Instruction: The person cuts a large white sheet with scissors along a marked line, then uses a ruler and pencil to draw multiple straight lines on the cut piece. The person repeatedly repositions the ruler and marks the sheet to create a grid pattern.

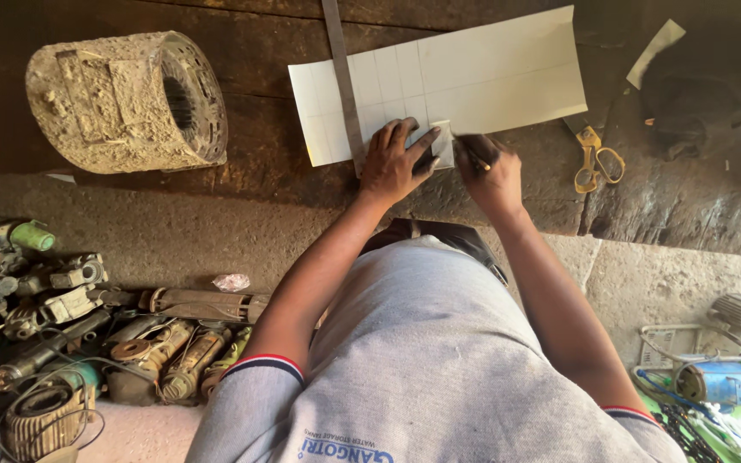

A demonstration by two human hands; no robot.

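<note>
From the head camera, the left hand lies flat with fingers spread, pressing a small white rectangular template onto a large white ruled paper sheet on the dark wooden workbench. The right hand is closed around a pencil at the template's edge. A long metal ruler crosses the sheet; yellow-handled scissors lie well right.

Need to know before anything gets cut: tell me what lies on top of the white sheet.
A metal ruler lies across the white sheet. The left hand presses its near edge beside the right hand, which holds a pencil. The sheet under both hands is hidden.
</note>
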